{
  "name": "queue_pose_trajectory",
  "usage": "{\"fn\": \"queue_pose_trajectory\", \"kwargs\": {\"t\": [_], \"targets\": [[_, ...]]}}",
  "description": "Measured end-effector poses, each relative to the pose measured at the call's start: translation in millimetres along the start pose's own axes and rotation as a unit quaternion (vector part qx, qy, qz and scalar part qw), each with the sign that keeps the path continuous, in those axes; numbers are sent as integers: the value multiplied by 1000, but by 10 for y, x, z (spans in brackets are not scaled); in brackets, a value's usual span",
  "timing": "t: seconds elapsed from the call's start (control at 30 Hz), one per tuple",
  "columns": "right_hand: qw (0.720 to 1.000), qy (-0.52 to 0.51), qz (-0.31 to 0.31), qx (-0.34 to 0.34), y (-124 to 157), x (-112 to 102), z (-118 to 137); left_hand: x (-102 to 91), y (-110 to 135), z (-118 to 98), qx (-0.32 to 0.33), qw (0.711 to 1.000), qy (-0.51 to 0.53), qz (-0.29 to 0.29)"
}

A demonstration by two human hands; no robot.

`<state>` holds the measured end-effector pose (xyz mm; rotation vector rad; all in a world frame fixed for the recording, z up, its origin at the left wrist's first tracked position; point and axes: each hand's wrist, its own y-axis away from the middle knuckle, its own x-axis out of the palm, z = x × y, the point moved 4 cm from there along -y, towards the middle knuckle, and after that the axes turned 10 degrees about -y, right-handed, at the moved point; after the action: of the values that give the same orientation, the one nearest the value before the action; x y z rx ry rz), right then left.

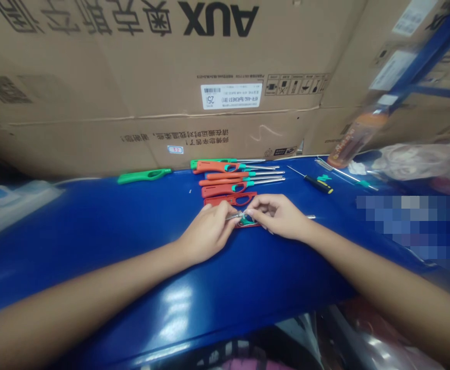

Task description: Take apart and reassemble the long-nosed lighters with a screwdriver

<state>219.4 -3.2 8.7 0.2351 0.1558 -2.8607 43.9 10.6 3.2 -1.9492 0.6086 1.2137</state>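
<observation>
My left hand (206, 231) and my right hand (279, 215) meet at the middle of the blue table (112, 231). Both pinch a long-nosed lighter (248, 222) with a red and green body that lies flat between them. The fingers of both hands are curled on it; its thin metal tube sticks out to the right past my right hand. Just behind lies a red lighter shell (234, 199). Further back is a row of several orange and green lighters (232, 177) with metal tubes pointing right.
A green lighter body (144, 176) lies alone at the back left. A black and yellow screwdriver (317, 184) and more tools lie at the back right, beside an orange bottle (358, 134) and a plastic bag (421, 162). Large cardboard boxes (151, 77) wall the back.
</observation>
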Motion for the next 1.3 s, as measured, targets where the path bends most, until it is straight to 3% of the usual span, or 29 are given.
{"fn": "queue_pose_trajectory", "kwargs": {"t": [0.3, 0.47, 0.77, 1.3], "targets": [[999, -31, -16, -10, -43, -19, -80, 21, -16, 23, -13, 1000, 1, 0], [999, -11, 17, 31, -27, -55, -88, 7, -15, 15, -18, 1000, 14, 4], [999, 27, -13, -12, -28, -30, -60, 20, -15, 8, -11, 999, 32, 5], [999, -1, 15, 44, -18, -84, -71, 2, -15, 21, -22, 998, 66, 6]]}}
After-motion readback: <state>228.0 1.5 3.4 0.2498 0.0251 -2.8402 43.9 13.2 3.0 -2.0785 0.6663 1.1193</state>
